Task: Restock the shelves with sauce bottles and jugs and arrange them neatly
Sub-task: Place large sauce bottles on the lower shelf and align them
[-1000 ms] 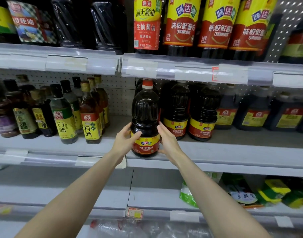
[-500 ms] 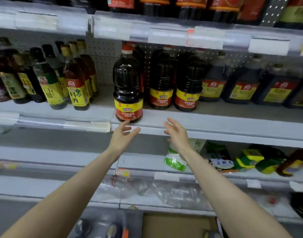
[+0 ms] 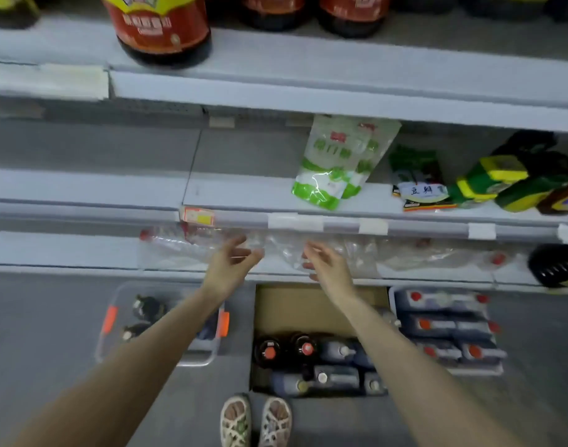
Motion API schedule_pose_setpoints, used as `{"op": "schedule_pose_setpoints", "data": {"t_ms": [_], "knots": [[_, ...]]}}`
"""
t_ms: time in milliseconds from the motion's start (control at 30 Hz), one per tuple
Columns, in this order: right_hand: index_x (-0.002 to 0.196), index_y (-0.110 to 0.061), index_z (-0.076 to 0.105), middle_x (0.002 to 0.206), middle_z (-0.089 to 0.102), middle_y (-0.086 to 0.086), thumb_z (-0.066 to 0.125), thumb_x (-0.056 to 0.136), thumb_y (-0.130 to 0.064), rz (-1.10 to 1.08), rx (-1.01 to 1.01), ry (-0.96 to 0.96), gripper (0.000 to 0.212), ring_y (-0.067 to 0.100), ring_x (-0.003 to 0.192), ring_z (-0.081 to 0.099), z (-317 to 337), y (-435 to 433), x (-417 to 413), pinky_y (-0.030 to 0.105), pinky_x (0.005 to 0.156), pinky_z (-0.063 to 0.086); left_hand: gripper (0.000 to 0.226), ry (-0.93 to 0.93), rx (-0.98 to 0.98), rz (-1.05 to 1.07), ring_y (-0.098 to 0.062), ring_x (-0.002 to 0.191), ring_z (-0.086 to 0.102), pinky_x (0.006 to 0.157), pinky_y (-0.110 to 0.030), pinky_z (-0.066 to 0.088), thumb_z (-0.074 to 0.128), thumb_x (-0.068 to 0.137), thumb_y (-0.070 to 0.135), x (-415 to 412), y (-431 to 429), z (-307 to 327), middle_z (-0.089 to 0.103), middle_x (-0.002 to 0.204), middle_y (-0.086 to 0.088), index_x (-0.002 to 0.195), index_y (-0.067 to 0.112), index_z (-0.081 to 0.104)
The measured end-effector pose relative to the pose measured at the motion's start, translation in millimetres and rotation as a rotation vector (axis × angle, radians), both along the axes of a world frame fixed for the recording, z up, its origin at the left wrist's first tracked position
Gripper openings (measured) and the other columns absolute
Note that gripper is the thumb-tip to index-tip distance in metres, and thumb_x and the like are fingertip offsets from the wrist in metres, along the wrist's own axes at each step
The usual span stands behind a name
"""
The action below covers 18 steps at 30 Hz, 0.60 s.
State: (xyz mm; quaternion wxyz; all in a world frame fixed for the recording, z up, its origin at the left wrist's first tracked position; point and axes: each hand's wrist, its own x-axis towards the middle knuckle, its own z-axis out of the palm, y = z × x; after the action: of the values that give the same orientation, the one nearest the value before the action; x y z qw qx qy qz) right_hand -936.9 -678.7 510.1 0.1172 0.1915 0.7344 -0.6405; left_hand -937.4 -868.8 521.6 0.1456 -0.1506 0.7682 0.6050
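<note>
Open air lies between your left hand (image 3: pixel 234 262) and right hand (image 3: pixel 324 266). Just beyond both, clear plastic bottles (image 3: pixel 186 250) crowd the lowest shelf (image 3: pixel 50 250). Under your right hand, the cardboard box (image 3: pixel 292 311) is bare at its far end, while dark bottles (image 3: pixel 269 351) pack the near end. Up and left of your grip, the middle shelf (image 3: pixel 82 185) lies bare.

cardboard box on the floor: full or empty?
Partly full. The cardboard box shows bare bottom across its far half, and dark bottles are packed only into the half nearest the person's feet.
</note>
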Motion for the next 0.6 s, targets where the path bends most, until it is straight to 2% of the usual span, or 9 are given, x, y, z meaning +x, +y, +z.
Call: {"op": "schedule_pose_setpoints", "data": {"t_ms": [67,133,200,300,367,433,500,600], "knots": [[0.109,-0.017,0.063,0.097,0.066,0.002,0.061,0.094,-0.022,-0.006,0.009,-0.051,0.016,0.016,0.085,0.063,-43.6,0.0,14.3,0.027,0.079,0.049,0.052,-0.070,-0.020,0.002,-0.020,0.105,0.062,0.075,-0.018,0.045,0.069,0.087,0.027,10.0,-1.7,-44.8,0.065,0.110,-0.006,0.134,0.014,0.049],[0.111,-0.013,0.064,0.093,0.064,-0.007,0.063,0.093,-0.018,-0.025,0.000,-0.114,0.019,0.012,0.089,0.061,-88.4,-0.1,30.3,0.029,0.087,0.047,0.048,-0.138,-0.035,0.010,-0.018,0.105,0.062,0.077,-0.016,0.042,0.069,0.087,0.025,21.2,-1.3,-87.3,0.064,0.101,0.001,0.130,0.014,0.052],[0.111,-0.011,0.064,0.090,0.063,-0.011,0.062,0.093,-0.017,-0.017,-0.010,-0.186,0.019,0.007,0.087,0.059,-127.4,-1.2,46.3,0.023,0.085,0.046,0.043,-0.192,-0.062,0.008,-0.015,0.099,0.060,0.076,-0.013,0.042,0.068,0.087,0.024,33.4,0.5,-124.6,0.060,0.091,0.010,0.126,0.013,0.054],[0.107,-0.012,0.063,0.092,0.066,-0.003,0.062,0.093,-0.020,-0.040,-0.016,-0.297,0.016,0.012,0.086,0.062,-191.5,-6.3,72.2,0.017,0.073,0.049,0.039,-0.289,-0.063,-0.004,-0.016,0.095,0.058,0.077,-0.017,0.042,0.067,0.088,0.023,59.6,0.5,-179.4,0.059,0.095,0.003,0.123,0.011,0.054],[0.108,-0.011,0.062,0.094,0.067,0.004,0.061,0.094,-0.023,-0.041,0.000,-0.372,0.018,0.016,0.084,0.064,-233.4,-12.3,91.1,0.020,0.072,0.049,0.042,-0.357,-0.092,-0.019,-0.023,0.089,0.060,0.067,-0.014,0.043,0.067,0.088,0.023,78.3,-4.1,-219.8,0.060,0.098,-0.004,0.124,0.005,0.055],[0.112,-0.010,0.061,0.095,0.066,0.003,0.061,0.094,-0.022,-0.039,-0.011,-0.444,0.021,0.018,0.092,0.064,-273.2,-18.3,109.2,0.027,0.082,0.051,0.046,-0.430,-0.109,-0.034,-0.029,0.092,0.062,0.067,-0.018,0.044,0.067,0.088,0.024,95.0,-8.8,-258.7,0.063,0.102,-0.008,0.127,0.006,0.053],[0.115,-0.007,0.059,0.095,0.065,0.002,0.062,0.094,-0.020,-0.041,-0.038,-0.497,0.025,0.020,0.096,0.062,-302.3,-23.3,123.7,0.031,0.087,0.049,0.047,-0.486,-0.124,-0.041,-0.020,0.088,0.059,0.071,-0.023,0.044,0.067,0.088,0.025,108.4,-11.3,-286.6,0.064,0.105,-0.010,0.130,0.007,0.052],[0.125,-0.009,0.054,0.106,0.061,0.004,0.064,0.091,-0.033,0.033,0.012,-0.575,0.042,0.023,0.105,0.059,-345.9,-30.4,142.1,0.039,0.093,0.048,0.044,-0.539,-0.151,-0.053,-0.017,0.085,0.056,0.063,-0.014,0.043,0.066,0.089,0.019,122.9,-12.2,-331.3,0.062,0.101,-0.012,0.128,0.002,0.054]]}}
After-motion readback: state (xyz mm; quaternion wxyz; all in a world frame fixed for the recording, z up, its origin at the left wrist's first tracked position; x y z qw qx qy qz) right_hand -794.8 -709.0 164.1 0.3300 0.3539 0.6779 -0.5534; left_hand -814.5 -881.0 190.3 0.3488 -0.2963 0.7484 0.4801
